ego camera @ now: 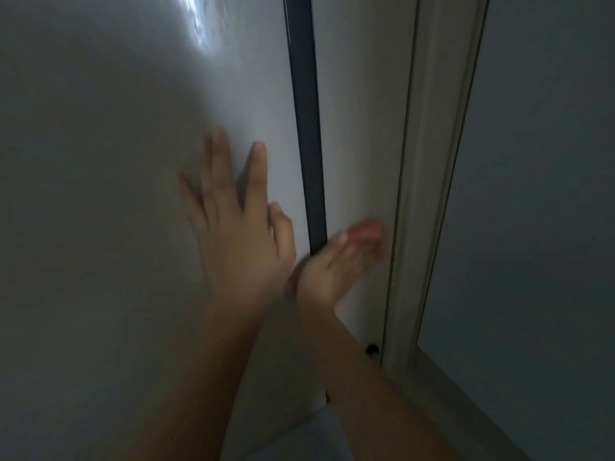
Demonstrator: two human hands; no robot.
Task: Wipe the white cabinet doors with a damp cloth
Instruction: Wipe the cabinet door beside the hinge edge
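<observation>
The big white cabinet door (116, 194) fills the left, a narrower one (359, 128) sits past the dark gap (306, 128). Left hand (233, 234) is flat on the big door, fingers spread; right hand (339, 264) is blurred, fingers seem loosely extended. No cloth anywhere I can see, so the risk is just smearing fingerprints, or pinching fingers in that gap.
</observation>
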